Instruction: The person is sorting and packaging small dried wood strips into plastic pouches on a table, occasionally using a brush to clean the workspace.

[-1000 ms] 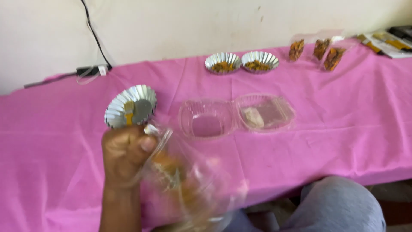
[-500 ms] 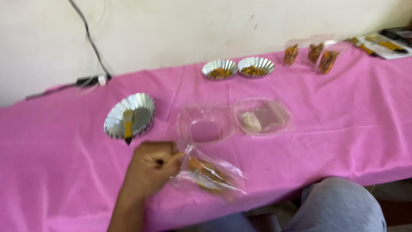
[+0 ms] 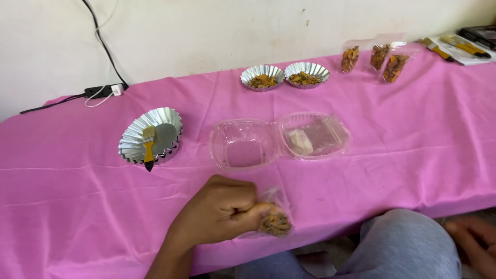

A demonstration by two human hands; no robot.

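My left hand [image 3: 217, 214] is closed around a small clear plastic bag [image 3: 275, 223] of brown-orange dried bits, low over the front of the pink table [image 3: 77, 196]. Just beyond it an open clear clamshell container [image 3: 243, 150] lies flat; its left half is bare and its right half holds a pale lump [image 3: 299, 142]. My right hand [image 3: 473, 245] is blurred at the lower right, off the table beside my grey-trousered knee [image 3: 403, 243], and its grip is unclear.
A stack of foil cups [image 3: 165, 129] with a small yellow-handled brush [image 3: 149, 147] across it sits at the left. Two filled foil cups [image 3: 262, 77] [image 3: 306, 72], three filled clear bags [image 3: 372, 58] and more brushes [image 3: 457, 46] line the back. A power strip [image 3: 103, 91] lies by the wall.
My left hand came down from in front of the foil cups to the table's front edge, and the bag is now bunched up in its fist. My right hand has appeared at lower right.
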